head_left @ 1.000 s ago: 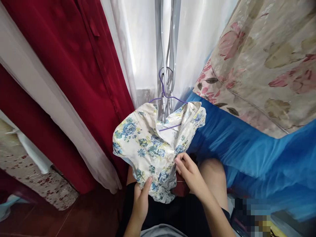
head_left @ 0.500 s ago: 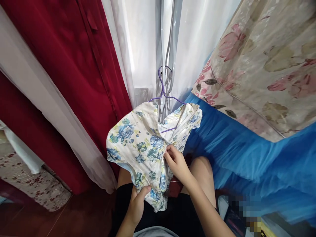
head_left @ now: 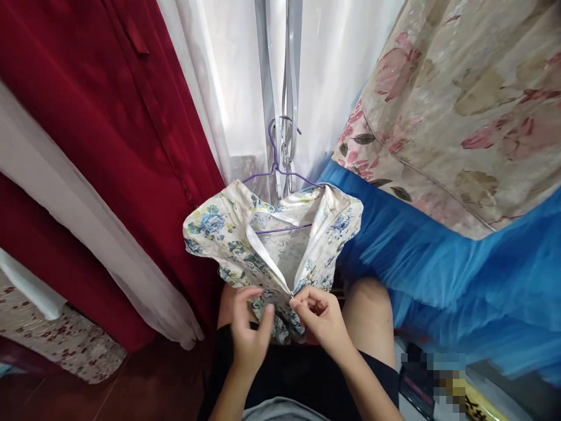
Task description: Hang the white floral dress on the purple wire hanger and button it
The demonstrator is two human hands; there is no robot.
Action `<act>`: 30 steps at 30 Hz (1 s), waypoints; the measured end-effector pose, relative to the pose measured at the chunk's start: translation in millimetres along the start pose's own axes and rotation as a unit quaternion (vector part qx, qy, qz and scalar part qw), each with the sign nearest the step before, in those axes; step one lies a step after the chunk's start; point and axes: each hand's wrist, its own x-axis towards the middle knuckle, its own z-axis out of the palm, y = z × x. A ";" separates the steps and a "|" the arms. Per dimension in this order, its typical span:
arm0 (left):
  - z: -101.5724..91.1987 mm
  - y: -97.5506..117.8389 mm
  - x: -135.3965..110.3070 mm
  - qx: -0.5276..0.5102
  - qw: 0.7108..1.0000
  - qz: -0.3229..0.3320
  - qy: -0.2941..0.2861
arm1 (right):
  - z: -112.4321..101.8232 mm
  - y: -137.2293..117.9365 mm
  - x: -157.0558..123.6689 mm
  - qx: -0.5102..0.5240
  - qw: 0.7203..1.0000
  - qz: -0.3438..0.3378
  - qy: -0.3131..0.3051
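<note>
A white dress with blue flowers (head_left: pixel 214 223) hangs on a purple hanger (head_left: pixel 276 166) in front of me. Its neckline gapes in a deep V, showing the pale inside and the hanger's lower bar. At the bottom of the V, the fingers of my right hand (head_left: pixel 322 313) pinch the zipper pull (head_left: pixel 292 294). Just left of it, my left hand (head_left: pixel 250 327) is open, thumb and fingers apart, close to the lower front of the garment. The cloth below the zipper is bunched above my lap and partly hidden by my hands.
Red drapes (head_left: pixel 109 117) hang on the left and a white sheer curtain (head_left: pixel 228 76) behind the hanger. To the right are a floral fabric (head_left: pixel 438 134) and blue tulle (head_left: pixel 394 251). Grey straps (head_left: pixel 284 70) dangle above. A yellow packet (head_left: pixel 482 403) lies at lower right.
The neckline has opened wider, and the pinching right hand has moved lower. My left hand has let go of the cloth at the lower front and come up nearer the zipper.
</note>
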 end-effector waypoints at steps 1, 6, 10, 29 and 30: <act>8.9 3.7 -3.7 -0.014 0.998 -0.011 -0.054 | 2.9 -0.3 -1.8 -0.003 1.000 0.001 -0.006; 41.3 11.5 -2.3 -0.121 0.987 -0.073 -0.076 | 7.9 -9.6 -5.5 -0.004 0.999 0.019 -0.030; 48.5 8.3 6.9 -0.150 0.980 -0.077 -0.102 | 3.0 -30.2 9.5 0.038 0.999 0.029 -0.014; 55.7 -16.3 15.0 -0.064 0.991 0.084 -0.078 | 18.4 -133.9 116.2 0.096 0.985 -0.133 0.049; 51.6 -3.7 28.2 -0.058 0.989 0.118 -0.064 | 17.3 -131.3 111.2 0.073 0.986 -0.143 0.047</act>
